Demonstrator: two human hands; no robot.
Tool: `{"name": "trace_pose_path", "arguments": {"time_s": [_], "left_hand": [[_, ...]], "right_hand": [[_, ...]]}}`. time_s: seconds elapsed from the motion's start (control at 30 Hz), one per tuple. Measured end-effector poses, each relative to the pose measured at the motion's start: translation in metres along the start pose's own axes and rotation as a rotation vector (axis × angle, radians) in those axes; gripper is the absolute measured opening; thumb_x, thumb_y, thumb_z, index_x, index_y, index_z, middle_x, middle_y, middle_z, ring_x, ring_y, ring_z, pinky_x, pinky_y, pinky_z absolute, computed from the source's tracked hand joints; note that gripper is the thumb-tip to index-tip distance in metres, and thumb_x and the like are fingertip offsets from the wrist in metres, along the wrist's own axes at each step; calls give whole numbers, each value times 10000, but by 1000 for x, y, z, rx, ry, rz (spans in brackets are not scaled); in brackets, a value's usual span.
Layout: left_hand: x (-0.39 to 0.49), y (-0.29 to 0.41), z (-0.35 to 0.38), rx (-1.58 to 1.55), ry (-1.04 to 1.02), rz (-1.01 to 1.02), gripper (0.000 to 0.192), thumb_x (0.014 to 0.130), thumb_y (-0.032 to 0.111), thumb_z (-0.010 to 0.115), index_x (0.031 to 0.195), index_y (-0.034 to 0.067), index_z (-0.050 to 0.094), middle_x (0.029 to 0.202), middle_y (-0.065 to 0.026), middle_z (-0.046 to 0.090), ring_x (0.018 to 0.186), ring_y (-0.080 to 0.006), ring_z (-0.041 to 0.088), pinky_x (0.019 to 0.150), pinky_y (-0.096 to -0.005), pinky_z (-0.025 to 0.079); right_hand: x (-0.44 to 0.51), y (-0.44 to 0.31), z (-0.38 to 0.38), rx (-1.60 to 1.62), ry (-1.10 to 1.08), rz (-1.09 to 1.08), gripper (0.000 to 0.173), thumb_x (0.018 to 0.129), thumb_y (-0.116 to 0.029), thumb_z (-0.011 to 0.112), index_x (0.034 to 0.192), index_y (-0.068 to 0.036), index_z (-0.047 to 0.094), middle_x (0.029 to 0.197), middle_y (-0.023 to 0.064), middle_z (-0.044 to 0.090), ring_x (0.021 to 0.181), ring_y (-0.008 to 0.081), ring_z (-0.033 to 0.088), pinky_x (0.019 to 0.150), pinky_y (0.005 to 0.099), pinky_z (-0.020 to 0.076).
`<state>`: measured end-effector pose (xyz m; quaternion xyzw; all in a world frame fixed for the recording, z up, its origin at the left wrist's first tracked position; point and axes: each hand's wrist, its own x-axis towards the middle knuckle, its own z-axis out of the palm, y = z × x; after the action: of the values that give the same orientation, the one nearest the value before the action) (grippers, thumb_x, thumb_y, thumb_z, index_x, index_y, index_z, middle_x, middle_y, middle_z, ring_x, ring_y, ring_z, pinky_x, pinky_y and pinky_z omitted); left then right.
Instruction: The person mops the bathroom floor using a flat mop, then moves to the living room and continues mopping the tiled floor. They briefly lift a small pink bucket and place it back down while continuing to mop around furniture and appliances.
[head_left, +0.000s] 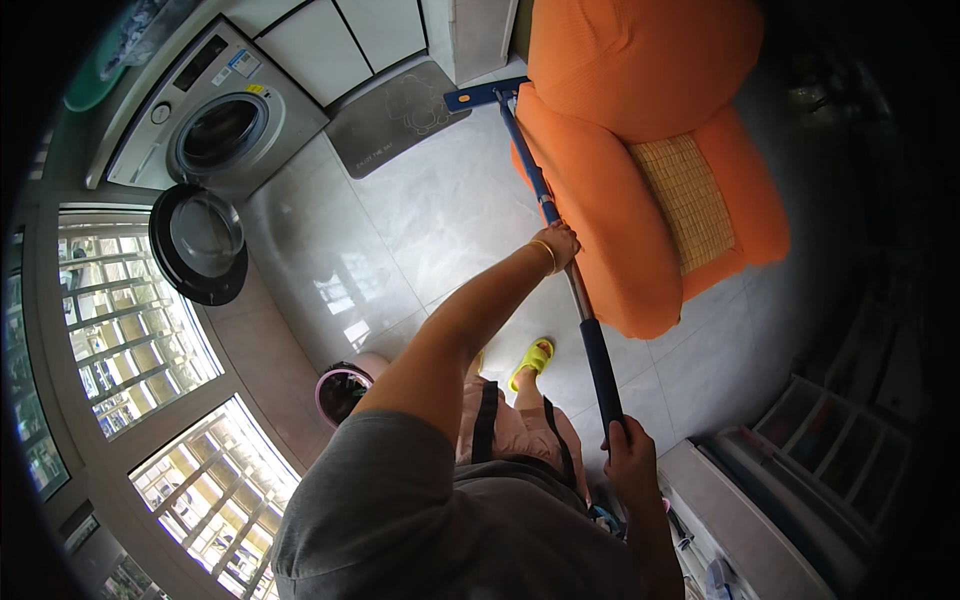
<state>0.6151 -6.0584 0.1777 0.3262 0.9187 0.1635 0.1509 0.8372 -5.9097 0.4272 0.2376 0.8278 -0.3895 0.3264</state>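
A flat mop with a blue pole (526, 154) reaches away from me beside an orange-covered armchair (622, 217). My left hand (560, 244) wraps the middle of the pole, a gold-coloured bangle at its wrist. Lower down, my right hand (630, 448) grips the dark foam handle (602, 375) near its end. The blue mop head (480, 95) lies at the far side of the chair's arm, over the edge of a grey floor mat (390, 124). Whatever cloth is under the mop head is hidden.
At the left, a front-loading washing machine (161, 112) has its round door (199, 244) swung out. A pink-rimmed bin (324, 394) stands near the windows. The chair seat bears a woven mat (686, 199). A shelf unit (750, 510) is at the lower right. Grey tiles (442, 195) reflect light.
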Motion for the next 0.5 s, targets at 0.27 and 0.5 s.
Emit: {"name": "trace_pose_path", "arguments": {"time_s": [0.27, 0.5], "left_hand": [[-25, -18, -40, 31, -120, 77, 146, 662, 130, 576, 768, 30, 583, 822, -116, 561, 880, -264, 516, 821, -326, 398], [-61, 2, -71, 7, -267, 116, 130, 644, 133, 586, 734, 40, 593, 759, -121, 585, 822, -286, 546, 737, -335, 442]], "right_hand": [[-26, -40, 1, 238, -136, 5, 224, 844, -201, 423, 858, 10, 498, 617, 20, 486, 522, 81, 454, 486, 235, 378], [-64, -54, -24, 211, -252, 250, 194, 837, -186, 402, 845, -18, 500, 612, 1, 491, 531, 59, 447, 491, 211, 365]]}}
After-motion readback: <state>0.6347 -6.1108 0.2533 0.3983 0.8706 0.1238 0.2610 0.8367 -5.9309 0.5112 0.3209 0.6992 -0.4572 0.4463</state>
